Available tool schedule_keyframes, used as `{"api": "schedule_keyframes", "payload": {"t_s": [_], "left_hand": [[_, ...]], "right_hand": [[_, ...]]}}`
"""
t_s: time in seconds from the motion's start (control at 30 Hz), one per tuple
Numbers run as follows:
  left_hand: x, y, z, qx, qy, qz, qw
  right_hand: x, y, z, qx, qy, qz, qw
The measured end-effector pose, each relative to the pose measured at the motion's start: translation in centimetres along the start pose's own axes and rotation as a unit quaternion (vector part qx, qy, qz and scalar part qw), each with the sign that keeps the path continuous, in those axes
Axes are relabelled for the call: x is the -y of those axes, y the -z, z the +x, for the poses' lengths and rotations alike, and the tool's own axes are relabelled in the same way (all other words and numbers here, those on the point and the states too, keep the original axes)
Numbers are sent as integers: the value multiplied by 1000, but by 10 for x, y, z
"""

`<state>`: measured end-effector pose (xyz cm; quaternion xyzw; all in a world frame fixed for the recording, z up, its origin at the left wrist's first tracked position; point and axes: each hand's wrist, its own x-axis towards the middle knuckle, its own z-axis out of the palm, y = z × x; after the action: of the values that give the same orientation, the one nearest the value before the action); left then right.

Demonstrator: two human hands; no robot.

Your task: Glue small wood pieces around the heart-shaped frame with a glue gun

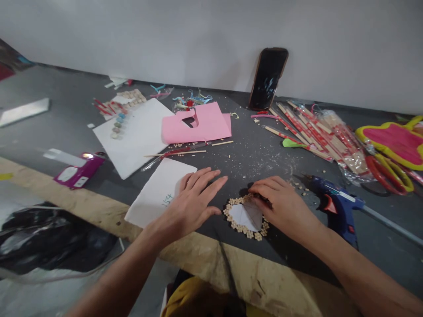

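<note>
A white paper piece (244, 215) edged with small beige wooden rounds (243, 229) lies near the table's front edge. Over its upper right rim, my right hand (280, 202) is closed, fingertips pressed together at the rounds; what they pinch, if anything, is hidden. My left hand (194, 200) hovers to the left of the piece with its fingers spread and nothing in it, partly over a white sheet with green writing (155, 193). A blue glue gun (337, 207) lies to the right of my right hand.
Pink foam sheet (198, 125) and white paper (132, 141) lie at the back left. A phone (268, 79) leans on the wall. Wrapped chopsticks (307, 127), scissors (390, 176) and a pink-yellow shape (393, 141) are at right; a purple device (79, 171) is at left.
</note>
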<state>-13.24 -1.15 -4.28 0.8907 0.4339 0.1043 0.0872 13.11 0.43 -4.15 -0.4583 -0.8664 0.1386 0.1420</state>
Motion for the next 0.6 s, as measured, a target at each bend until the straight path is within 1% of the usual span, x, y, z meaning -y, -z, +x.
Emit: {"api": "schedule_keyframes", "payload": {"t_s": [0.07,0.13,0.3,0.5,0.53,0.6], "left_hand": [[0,2,-1,6,5,-8,1000],[0,4,-1,0,16,-19,1000],[-1,10,5,-74,65,-45,994],[3,28,19,-126,179,-10,976],[4,31,22,-135,186,-1,973],[4,36,27,-148,174,5,973]], "right_hand": [[0,0,0,-1,1,-1,1000],[-1,0,0,0,1,-1,1000],[-2,-1,-1,-3,1,-3,1000],[-4,0,0,-11,16,-2,1000],[-4,1,0,-12,19,-1,1000],[-3,2,1,-15,25,1,1000]]}}
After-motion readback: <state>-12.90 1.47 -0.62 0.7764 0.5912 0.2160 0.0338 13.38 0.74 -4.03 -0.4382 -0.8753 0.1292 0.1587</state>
